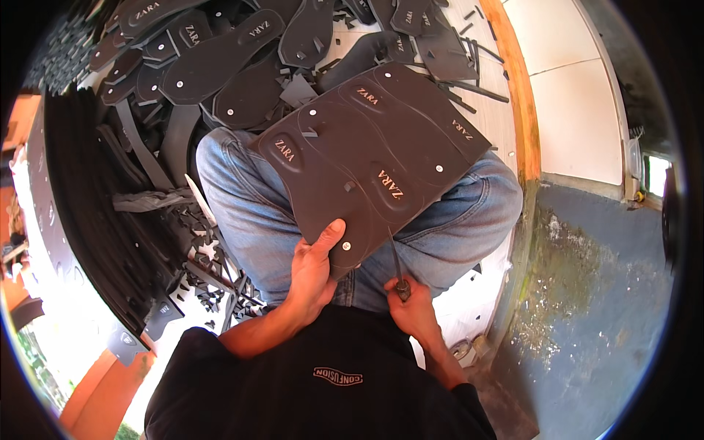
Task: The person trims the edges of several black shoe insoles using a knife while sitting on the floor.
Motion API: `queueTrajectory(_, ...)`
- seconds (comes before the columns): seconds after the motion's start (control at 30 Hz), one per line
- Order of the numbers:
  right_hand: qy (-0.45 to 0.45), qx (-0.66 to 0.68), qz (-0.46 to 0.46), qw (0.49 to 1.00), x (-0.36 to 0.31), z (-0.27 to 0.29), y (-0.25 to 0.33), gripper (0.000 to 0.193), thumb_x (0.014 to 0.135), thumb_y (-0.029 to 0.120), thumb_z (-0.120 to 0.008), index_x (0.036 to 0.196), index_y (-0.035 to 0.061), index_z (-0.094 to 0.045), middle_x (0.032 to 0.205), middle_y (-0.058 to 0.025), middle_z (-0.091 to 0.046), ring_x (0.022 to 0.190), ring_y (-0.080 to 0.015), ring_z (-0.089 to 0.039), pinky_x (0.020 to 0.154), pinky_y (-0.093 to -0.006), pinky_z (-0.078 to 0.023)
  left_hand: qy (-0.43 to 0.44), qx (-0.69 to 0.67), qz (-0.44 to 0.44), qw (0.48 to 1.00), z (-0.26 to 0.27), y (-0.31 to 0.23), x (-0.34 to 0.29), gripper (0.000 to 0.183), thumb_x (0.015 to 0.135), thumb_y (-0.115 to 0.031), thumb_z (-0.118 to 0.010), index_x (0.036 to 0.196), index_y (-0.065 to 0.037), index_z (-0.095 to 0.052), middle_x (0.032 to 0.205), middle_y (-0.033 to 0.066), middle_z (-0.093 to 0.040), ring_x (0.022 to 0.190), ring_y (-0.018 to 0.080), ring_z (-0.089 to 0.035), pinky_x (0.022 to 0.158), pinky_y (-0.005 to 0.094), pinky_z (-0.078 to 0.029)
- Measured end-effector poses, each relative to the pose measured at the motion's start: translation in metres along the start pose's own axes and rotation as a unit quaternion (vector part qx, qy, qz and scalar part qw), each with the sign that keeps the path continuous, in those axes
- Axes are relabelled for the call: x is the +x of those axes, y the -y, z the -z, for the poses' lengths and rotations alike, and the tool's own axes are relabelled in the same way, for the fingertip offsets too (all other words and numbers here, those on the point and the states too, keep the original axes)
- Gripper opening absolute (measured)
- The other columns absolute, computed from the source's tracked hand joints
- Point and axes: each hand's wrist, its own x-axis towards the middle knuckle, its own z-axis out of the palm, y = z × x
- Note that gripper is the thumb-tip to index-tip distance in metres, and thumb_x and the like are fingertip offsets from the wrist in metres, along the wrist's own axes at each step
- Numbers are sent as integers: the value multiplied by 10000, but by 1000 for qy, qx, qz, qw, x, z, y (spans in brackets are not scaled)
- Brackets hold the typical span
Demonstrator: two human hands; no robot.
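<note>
A dark brown sheet (367,154) with pressed insole shapes lies across my knees in blue jeans. My left hand (312,268) grips its near edge, thumb on top. My right hand (412,304) holds a thin knife (397,264) whose blade points up into the sheet's near edge, along an insole outline.
Several cut-out dark insoles (220,62) and offcut strips lie piled on the floor ahead. A stack of dark sheets (81,191) stands at the left. A white tiled floor (579,95) with an orange wooden edge (522,95) is at the right, a blue-grey wall (594,308) below it.
</note>
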Motion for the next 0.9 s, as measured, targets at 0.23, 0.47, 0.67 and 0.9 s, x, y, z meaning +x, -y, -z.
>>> queueTrajectory(0.23, -35, 0, 17, 999, 15, -5, -2, 96, 761, 62, -547, 776, 7, -624, 655, -190, -610, 638, -369, -614, 585, -396, -471, 15, 9, 12, 1000, 4, 6, 7, 305, 838, -234, -672, 1009, -7, -562, 870, 84, -618, 707, 169, -624, 549, 296, -525)
queueTrajectory(0.47, -37, -41, 30, 998, 30, -1, 16, 115, 765, 68, -548, 710, -27, -583, 564, -188, -534, 514, -272, -562, 519, -371, -422, 20, 3, 17, 1000, 5, 2, 8, 261, 839, -216, -669, 979, -17, -574, 840, 79, -623, 671, 164, -629, 500, 285, -529)
queueTrajectory(0.67, -33, -87, -25, 995, 46, -11, 31, 116, 751, 97, -568, 736, -16, -588, 686, -246, -585, 710, -447, -570, 642, -485, -448, 23, 0, 20, 1000, 13, 0, 11, 245, 845, -204, -658, 979, -17, -574, 830, 75, -624, 658, 161, -631, 482, 279, -536)
queueTrajectory(0.9, -50, -81, 26, 995, 66, -21, 35, 131, 708, 81, -580, 782, -25, -602, 724, -263, -600, 751, -453, -573, 680, -491, -459, 43, -9, 34, 998, 15, -2, 12, 257, 843, -208, -661, 980, -10, -569, 820, 80, -622, 650, 163, -631, 469, 282, -536)
